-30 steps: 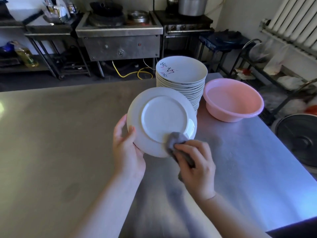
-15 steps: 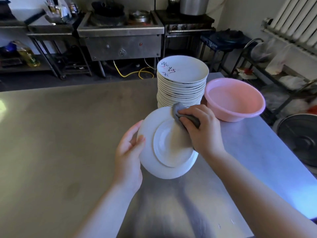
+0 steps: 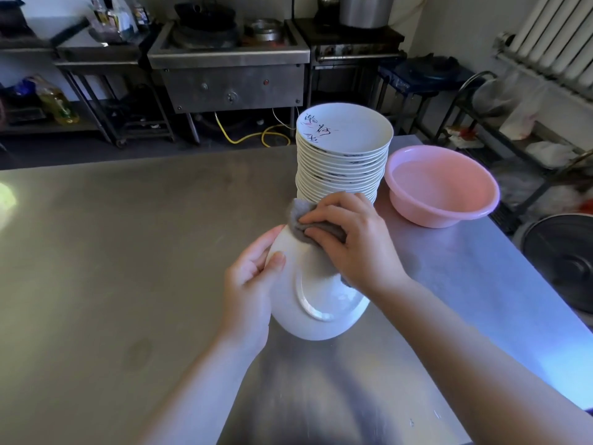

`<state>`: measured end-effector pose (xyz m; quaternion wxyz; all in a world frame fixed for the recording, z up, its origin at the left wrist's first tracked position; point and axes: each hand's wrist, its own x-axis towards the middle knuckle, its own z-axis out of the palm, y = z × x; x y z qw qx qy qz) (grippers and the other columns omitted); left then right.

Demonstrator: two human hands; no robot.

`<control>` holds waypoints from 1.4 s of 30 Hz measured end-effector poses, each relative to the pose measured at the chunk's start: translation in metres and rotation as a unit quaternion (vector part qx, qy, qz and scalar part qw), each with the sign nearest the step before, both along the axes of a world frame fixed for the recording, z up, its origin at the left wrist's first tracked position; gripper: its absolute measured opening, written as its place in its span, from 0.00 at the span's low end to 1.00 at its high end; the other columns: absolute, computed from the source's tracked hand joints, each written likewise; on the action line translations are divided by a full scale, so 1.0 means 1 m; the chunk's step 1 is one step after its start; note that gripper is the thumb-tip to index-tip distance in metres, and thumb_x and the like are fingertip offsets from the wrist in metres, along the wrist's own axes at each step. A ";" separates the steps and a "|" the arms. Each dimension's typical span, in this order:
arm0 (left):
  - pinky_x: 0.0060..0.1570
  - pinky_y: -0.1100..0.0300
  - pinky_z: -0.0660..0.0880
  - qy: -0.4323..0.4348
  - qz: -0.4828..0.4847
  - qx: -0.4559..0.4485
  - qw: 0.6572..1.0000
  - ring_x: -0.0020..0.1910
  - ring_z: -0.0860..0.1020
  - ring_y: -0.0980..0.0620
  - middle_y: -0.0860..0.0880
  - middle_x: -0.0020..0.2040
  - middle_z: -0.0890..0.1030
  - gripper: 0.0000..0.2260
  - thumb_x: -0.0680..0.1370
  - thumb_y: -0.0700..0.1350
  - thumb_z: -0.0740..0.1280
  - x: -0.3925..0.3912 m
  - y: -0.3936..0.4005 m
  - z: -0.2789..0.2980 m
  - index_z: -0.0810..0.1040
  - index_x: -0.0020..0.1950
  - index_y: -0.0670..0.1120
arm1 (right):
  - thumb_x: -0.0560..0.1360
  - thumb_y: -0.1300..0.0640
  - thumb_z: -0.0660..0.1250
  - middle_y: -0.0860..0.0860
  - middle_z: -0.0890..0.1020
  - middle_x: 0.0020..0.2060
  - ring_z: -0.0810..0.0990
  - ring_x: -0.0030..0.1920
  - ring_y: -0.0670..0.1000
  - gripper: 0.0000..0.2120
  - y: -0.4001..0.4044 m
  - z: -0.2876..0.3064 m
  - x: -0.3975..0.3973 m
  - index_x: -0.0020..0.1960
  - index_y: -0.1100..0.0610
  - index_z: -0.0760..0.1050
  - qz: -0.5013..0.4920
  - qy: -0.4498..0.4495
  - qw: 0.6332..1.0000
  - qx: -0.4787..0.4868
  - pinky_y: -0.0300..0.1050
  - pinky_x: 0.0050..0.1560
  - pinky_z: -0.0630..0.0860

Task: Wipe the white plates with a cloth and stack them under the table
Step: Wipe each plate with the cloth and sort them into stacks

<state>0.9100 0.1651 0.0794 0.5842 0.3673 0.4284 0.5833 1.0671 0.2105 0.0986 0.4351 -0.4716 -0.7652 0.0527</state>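
Since half a second ago, the right hand (image 3: 354, 239) has slid its crumpled grey cloth (image 3: 300, 216) to the plate's upper rim at 12 o'clock, and the plate has tipped further. The round white glazed plate (image 3: 316, 316) is held tilted above the brushed steel surface (image 3: 112, 252), underside and foot ring facing the camera. The left hand (image 3: 253, 284) grips its rim at 9 o'clock, thumb curled over the edge. The right hand's fingers curl around the cloth, pressing it to the plate. At 12 o'clock stands the tall stack of white plates (image 3: 343, 162), just beside a smooth pink plastic basin (image 3: 442, 184) near the surface's right edge. Bare steel stretches wide towards 9 o'clock.
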 end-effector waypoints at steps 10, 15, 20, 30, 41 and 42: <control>0.63 0.55 0.74 -0.079 0.078 -0.073 0.991 0.61 0.79 0.52 0.50 0.59 0.83 0.17 0.79 0.35 0.62 -0.008 0.007 0.000 0.76 0.67 0.45 | 0.71 0.63 0.73 0.44 0.79 0.43 0.76 0.45 0.40 0.08 -0.008 -0.024 0.041 0.46 0.51 0.82 -0.152 0.141 0.973 -0.103 0.28 0.49 0.69; 0.54 0.58 0.78 -0.152 0.120 -0.093 0.977 0.56 0.81 0.54 0.53 0.56 0.83 0.17 0.81 0.36 0.61 0.000 0.010 0.001 0.74 0.68 0.49 | 0.71 0.64 0.71 0.43 0.77 0.43 0.76 0.47 0.37 0.10 -0.046 -0.051 0.024 0.46 0.50 0.80 -0.182 0.181 0.963 -0.080 0.26 0.48 0.67; 0.44 0.57 0.77 -0.168 0.136 -0.103 0.971 0.46 0.83 0.56 0.54 0.50 0.84 0.17 0.81 0.37 0.60 0.014 0.007 -0.002 0.72 0.68 0.50 | 0.71 0.64 0.71 0.46 0.78 0.44 0.75 0.45 0.50 0.04 -0.066 -0.065 -0.011 0.45 0.57 0.82 -0.136 0.088 0.987 0.005 0.36 0.48 0.71; 0.41 0.60 0.80 -0.125 0.131 -0.117 0.976 0.46 0.83 0.52 0.49 0.52 0.85 0.16 0.82 0.37 0.61 0.006 -0.001 -0.004 0.74 0.67 0.51 | 0.71 0.62 0.73 0.44 0.79 0.43 0.78 0.45 0.48 0.06 -0.064 -0.046 -0.023 0.46 0.54 0.82 -0.045 0.093 0.994 -0.041 0.39 0.45 0.74; 0.52 0.59 0.79 -0.089 0.085 -0.081 0.989 0.54 0.82 0.54 0.52 0.54 0.85 0.16 0.81 0.36 0.61 0.003 -0.005 -0.001 0.75 0.66 0.50 | 0.70 0.63 0.74 0.45 0.81 0.48 0.80 0.50 0.48 0.10 -0.042 -0.024 0.005 0.50 0.52 0.85 -0.136 0.086 0.983 -0.085 0.40 0.51 0.75; 0.51 0.60 0.79 -0.083 0.078 -0.075 0.991 0.54 0.82 0.54 0.51 0.55 0.84 0.16 0.81 0.36 0.61 0.005 -0.006 -0.001 0.75 0.66 0.49 | 0.71 0.63 0.74 0.46 0.81 0.48 0.80 0.50 0.50 0.10 -0.040 -0.023 0.002 0.50 0.53 0.85 -0.138 0.094 0.983 -0.072 0.40 0.52 0.75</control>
